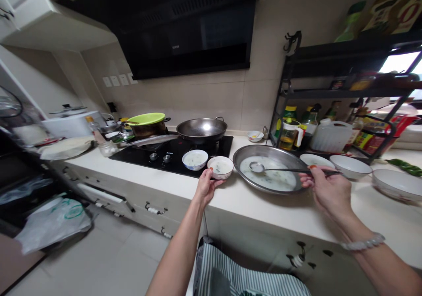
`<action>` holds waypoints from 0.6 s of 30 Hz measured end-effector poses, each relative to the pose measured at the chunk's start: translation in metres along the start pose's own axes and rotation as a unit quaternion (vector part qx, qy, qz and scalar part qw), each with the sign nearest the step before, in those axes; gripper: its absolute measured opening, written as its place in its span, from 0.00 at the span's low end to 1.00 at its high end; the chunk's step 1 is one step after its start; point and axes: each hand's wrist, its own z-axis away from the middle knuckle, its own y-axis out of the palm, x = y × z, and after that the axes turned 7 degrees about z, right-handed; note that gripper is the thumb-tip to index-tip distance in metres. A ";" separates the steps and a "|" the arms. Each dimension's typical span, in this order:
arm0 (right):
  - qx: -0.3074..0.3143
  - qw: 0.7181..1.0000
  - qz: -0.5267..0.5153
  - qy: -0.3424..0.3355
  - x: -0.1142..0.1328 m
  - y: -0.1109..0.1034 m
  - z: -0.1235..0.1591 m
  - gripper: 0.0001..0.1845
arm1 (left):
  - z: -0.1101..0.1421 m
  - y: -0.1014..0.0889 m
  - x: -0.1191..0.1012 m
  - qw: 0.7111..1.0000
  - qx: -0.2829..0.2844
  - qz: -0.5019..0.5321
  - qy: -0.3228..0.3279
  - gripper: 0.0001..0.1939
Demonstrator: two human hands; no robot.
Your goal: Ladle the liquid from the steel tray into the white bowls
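My left hand [208, 184] grips the near rim of a small bowl [221, 168] filled with whitish soup, at the right front corner of the cooktop. A second filled bowl [195, 159] stands just left of it on the black glass. To the right sits a wide metal basin [242, 171] of the same pale soup with green bits. My right hand [329, 190] is closed round the dark handle of a ladle [257, 167]. The ladle's round head is over the basin's left part, at the soup's surface; whether it holds soup I cannot tell.
Several white bowls [351, 166] stand right of the basin. Behind them rises a black rack [329, 94] with bottles. A wok [201, 131] and a pot under a green colander [145, 119] are on the cooktop [211, 145]. The range hood [187, 36] hangs above.
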 end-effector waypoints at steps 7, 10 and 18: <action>-0.001 1.000 0.011 0.005 0.004 0.000 0.001 0.04 | 0.000 0.000 0.000 1.000 0.006 0.004 0.001 0.15; -0.004 1.000 0.017 0.006 0.008 0.001 0.002 0.05 | 0.000 0.001 0.000 1.000 0.005 0.002 0.001 0.16; 0.006 1.000 0.010 0.000 0.005 0.001 -0.003 0.05 | 0.001 0.001 0.000 1.000 0.005 0.001 -0.003 0.15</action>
